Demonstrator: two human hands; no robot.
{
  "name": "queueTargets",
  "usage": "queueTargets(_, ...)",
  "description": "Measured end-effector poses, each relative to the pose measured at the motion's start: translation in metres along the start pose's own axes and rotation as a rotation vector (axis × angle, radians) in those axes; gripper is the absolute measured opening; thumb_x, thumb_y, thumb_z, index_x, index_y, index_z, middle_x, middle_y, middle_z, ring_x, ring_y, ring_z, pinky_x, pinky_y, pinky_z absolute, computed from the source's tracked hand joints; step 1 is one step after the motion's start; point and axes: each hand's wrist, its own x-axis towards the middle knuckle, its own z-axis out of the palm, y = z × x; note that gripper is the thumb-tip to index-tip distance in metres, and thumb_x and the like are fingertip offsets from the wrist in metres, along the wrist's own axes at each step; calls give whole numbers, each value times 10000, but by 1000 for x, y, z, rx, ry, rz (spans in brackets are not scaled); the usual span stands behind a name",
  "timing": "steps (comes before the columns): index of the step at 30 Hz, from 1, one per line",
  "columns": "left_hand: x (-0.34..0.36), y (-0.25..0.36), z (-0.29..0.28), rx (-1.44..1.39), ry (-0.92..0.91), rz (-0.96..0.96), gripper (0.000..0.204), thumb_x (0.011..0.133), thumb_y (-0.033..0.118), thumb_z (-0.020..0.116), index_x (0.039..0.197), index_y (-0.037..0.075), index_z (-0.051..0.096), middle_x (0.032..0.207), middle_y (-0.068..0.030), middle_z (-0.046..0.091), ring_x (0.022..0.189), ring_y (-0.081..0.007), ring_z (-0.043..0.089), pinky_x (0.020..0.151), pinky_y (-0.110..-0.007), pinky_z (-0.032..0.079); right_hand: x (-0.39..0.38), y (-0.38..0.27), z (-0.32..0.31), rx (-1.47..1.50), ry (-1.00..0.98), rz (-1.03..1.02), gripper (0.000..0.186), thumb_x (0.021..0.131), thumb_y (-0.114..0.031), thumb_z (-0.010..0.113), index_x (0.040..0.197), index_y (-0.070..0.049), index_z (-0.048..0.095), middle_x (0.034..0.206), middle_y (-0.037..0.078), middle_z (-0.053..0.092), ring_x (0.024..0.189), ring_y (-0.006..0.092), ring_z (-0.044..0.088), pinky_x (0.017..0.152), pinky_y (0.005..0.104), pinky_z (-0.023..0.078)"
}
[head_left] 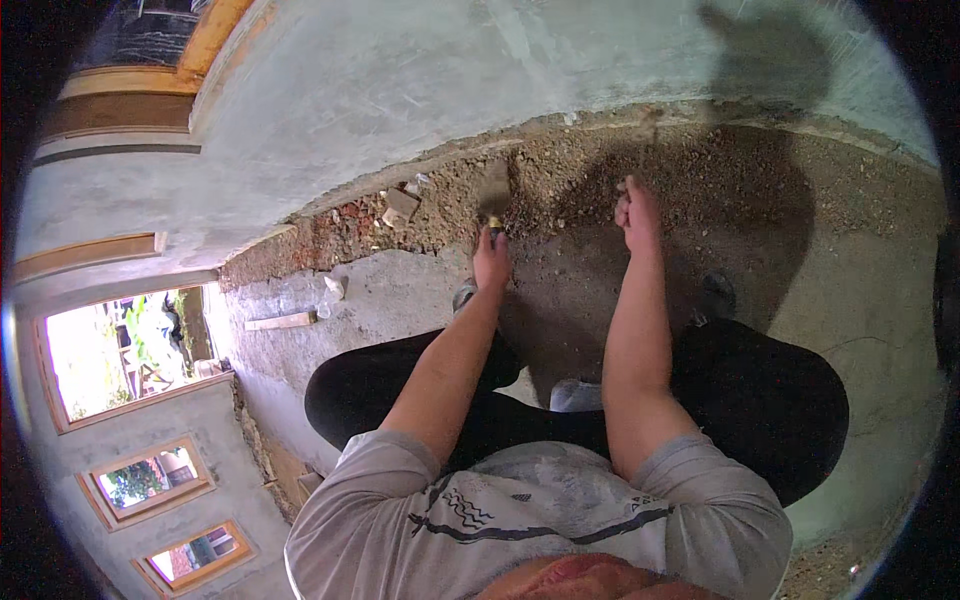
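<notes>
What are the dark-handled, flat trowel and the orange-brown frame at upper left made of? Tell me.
Dark-handled, flat trowel: blade probably matt metal, being flat and grey-brown; handle dark, perhaps plastic, partly hidden by the left hand. Orange-brown frame: likely smooth wood, by its warm colour and straight edges.

The left hand [491,264] hides part of the trowel's [494,188] handle, and the blade's edges blur into the gravel [575,165]! Whether the right hand [641,217] pinches anything, can't tell; upper left, a window frame [214,38] runs out of view.
</notes>
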Motion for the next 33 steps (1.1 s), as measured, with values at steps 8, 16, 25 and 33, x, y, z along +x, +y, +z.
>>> queueTargets(8,-25,27,1,115,-341,-33,511,978,426,511,1409,156,460,1125,-258,657,1067,-451,611,885,-528,487,31,79,25,-883,199,3,236,992,-285,582,1016,-58,639,635,6,513,480,124,464,460,300,366)
queueTargets(16,20,49,-78,379,-388,138,510,954,480,521,1342,149,527,1094,-224,680,1037,-418,640,887,-528,498,6,14,84,-874,-146,-407,392,985,-351,552,1155,-6,624,924,174,677,836,270,653,768,383,499)
queueTargets(25,87,113,-329,835,-554,482,450,960,461,539,1264,138,611,1102,-166,699,1028,-360,663,900,-481,511,-20,94,19,-1410,90,-237,415,1000,-360,507,1211,-26,632,1166,224,656,1106,395,612,943,455,464)
queueTargets(33,47,81,-363,501,-575,361,500,960,475,549,1305,116,591,1219,-205,648,1122,-392,617,968,-483,469,-8,58,54,-1391,82,-458,411,1001,-347,504,1100,26,645,1040,280,667,1010,419,651,895,453,482)
